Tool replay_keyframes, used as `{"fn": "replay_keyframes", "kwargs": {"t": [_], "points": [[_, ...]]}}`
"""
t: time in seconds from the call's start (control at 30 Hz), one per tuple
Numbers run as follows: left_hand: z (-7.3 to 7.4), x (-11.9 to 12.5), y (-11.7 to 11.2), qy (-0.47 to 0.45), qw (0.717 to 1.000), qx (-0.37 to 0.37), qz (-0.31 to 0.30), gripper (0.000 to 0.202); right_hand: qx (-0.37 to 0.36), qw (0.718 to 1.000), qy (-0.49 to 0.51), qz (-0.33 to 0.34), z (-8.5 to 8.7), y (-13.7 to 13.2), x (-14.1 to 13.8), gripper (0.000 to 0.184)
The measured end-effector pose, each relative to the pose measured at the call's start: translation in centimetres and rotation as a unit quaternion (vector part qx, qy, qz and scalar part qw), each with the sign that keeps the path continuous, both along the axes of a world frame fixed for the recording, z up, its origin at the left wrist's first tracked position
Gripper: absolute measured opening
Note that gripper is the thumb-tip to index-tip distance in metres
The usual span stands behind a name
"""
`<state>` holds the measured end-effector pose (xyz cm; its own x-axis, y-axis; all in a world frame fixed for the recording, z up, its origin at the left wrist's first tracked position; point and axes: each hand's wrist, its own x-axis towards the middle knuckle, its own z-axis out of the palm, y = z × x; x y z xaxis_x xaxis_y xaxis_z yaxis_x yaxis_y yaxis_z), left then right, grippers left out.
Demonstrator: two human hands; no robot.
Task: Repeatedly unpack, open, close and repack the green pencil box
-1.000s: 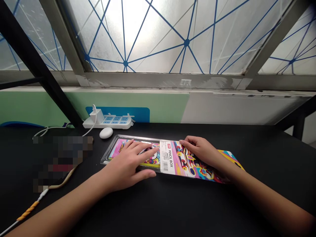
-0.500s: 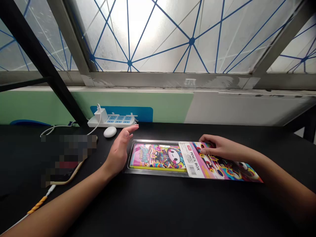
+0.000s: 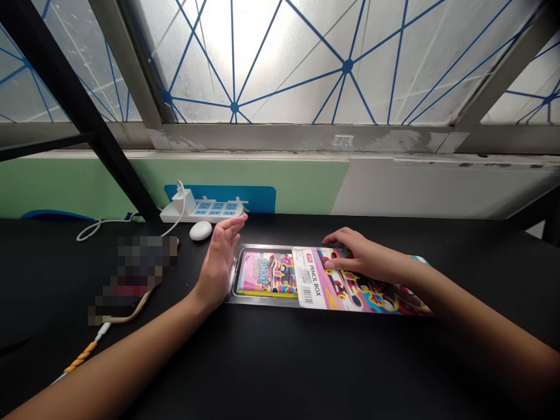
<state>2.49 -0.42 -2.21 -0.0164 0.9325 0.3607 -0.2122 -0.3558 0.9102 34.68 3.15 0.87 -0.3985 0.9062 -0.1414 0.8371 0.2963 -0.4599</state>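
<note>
The printed sleeve point(image 3: 321, 286) has slid left over the pencil box point(image 3: 266, 274); the right hand point(image 3: 359, 252) has its thumb on it, fingers past its upper edge, grip unclear to me; a skewed push might crease it; the box lies mid-frame in its clear tray point(image 3: 262, 300), just right of the left hand point(image 3: 219, 262), fingers outstretched, empty.

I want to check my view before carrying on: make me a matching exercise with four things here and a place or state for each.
Things:
1. left hand
2. right hand
3. printed sleeve
4. power strip

Places and states:
A. bears the words PENCIL BOX
B. has a white adapter plugged in
C. turned on edge at the left end of the clear tray
D. thumb on colourful printed card

Pairs: 1-C, 2-D, 3-A, 4-B
</note>
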Motion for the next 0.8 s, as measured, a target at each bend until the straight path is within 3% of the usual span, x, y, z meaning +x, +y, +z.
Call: {"fn": "replay_keyframes", "kwargs": {"t": [0.27, 0.5, 0.63, 0.8], "points": [[-0.1, -0.1, 0.0, 0.004, 1.000, 0.011, -0.001, 0.055, -0.015, 0.997, -0.041, 0.058, 1.8, 0.4, -9.1, 0.067], [0.0, 0.0, -0.2, 0.001, 1.000, 0.008, 0.009, 0.050, 0.023, 0.993, -0.056, 0.105, 1.3, 1.2, -15.8, 0.072], [0.0, -0.1, 0.0, 0.038, 0.997, -0.044, 0.052, 0.027, 0.083, 0.987, -0.067, 0.122, 1.5, 1.2, -16.2, 0.075], [0.1, -0.2, 0.5, 0.059, 0.984, -0.158, 0.064, 0.052, 0.150, 0.980, -0.079, 0.109, 1.3, 0.1, -11.5, 0.073]]}}
